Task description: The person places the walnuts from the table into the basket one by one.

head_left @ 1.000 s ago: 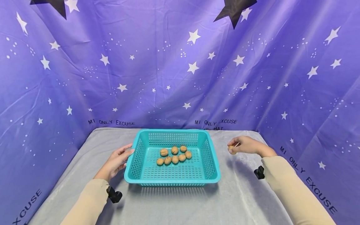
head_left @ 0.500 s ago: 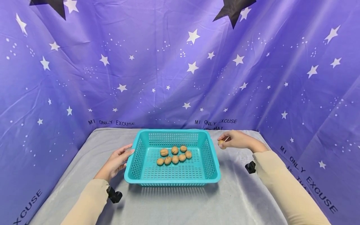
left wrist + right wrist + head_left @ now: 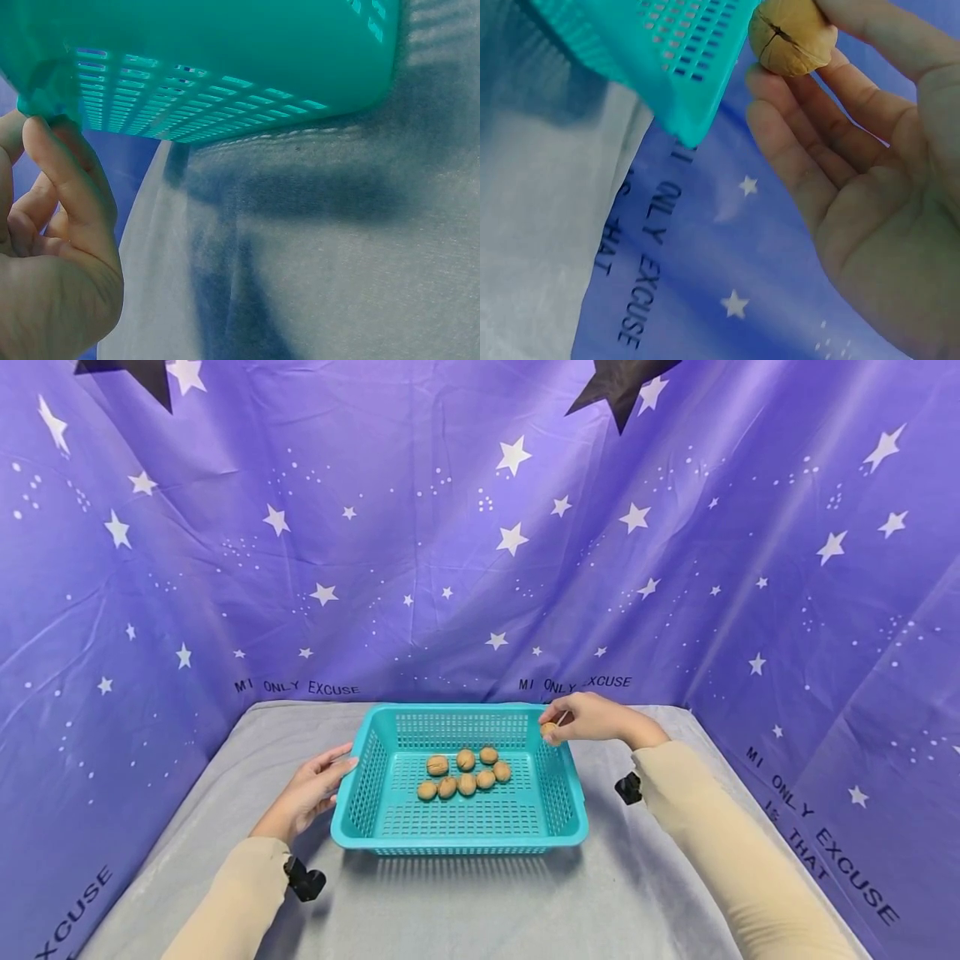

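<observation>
A turquoise plastic basket (image 3: 457, 843) stands on the table, with several walnuts (image 3: 467, 785) grouped on its slotted floor. My left hand (image 3: 311, 789) pinches the basket's left rim between thumb and fingers; in the left wrist view, the thumb of that hand (image 3: 67, 225) lies against the rim. Over the basket's back right corner, my right hand (image 3: 592, 718) holds one walnut (image 3: 551, 732) between thumb and fingertips. The right wrist view shows that walnut (image 3: 791, 36) with a dark crack in its shell, close beside the basket's edge (image 3: 686, 124).
Grey cloth (image 3: 480, 910) covers the table under the basket. A purple curtain (image 3: 420, 568) with stars and lettering hangs behind and at both sides. A black wrist camera (image 3: 305, 878) is strapped at the left sleeve, another wrist camera (image 3: 628, 787) at the right.
My right hand has carried its walnut leftward and slightly up, from beside the basket to over its right rim. The left hand, the basket and the walnuts inside stay put.
</observation>
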`<state>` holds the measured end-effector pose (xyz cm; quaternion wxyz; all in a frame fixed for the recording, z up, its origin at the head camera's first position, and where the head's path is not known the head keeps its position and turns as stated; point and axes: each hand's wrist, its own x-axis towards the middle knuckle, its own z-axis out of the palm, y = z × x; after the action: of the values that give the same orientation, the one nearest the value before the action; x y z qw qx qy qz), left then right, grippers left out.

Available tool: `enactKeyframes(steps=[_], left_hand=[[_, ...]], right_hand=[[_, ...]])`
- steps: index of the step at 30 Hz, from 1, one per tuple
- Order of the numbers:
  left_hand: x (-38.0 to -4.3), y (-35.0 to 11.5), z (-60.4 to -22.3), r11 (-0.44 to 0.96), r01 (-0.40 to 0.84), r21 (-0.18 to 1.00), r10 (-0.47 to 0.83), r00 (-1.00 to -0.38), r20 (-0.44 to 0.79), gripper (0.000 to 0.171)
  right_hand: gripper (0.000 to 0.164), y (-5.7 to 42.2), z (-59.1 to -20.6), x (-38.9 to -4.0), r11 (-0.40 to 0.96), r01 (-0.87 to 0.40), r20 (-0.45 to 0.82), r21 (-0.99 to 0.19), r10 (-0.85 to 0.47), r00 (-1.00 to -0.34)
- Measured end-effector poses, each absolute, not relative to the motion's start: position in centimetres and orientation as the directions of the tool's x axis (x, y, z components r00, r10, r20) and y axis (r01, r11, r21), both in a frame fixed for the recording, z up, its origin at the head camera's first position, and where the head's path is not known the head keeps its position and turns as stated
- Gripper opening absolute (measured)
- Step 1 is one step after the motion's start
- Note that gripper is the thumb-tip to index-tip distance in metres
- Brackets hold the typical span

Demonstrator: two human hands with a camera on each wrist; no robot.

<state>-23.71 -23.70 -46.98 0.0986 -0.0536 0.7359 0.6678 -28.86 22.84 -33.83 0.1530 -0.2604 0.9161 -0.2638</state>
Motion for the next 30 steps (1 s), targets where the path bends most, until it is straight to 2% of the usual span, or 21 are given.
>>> enactKeyframes(steps=[15,26,30], left_hand=[[-24.0,-23.7,-47.2,0.092,-0.218,0.972,0.032,-0.975,-0.222,0.072],[-23.9,-23.6,-47.2,0.095,-0.215,0.972,0.031,-0.975,-0.219,0.073],[-23.9,-23.7,-47.3,0.099,-0.215,0.972,0.032,-0.975,-0.219,0.073]], right_hand=[[0.034,18.5,-34.6,-30.0,0.728,-0.418,-0.214,-0.544,-0.601,-0.77],[0.027,16.0,-35.7,-31.1,0.765,-0.373,-0.297,-0.525,-0.575,-0.762],[0.03,15.3,-37.0,-31.2,0.763,-0.347,-0.331,-0.546,-0.577,-0.747]])
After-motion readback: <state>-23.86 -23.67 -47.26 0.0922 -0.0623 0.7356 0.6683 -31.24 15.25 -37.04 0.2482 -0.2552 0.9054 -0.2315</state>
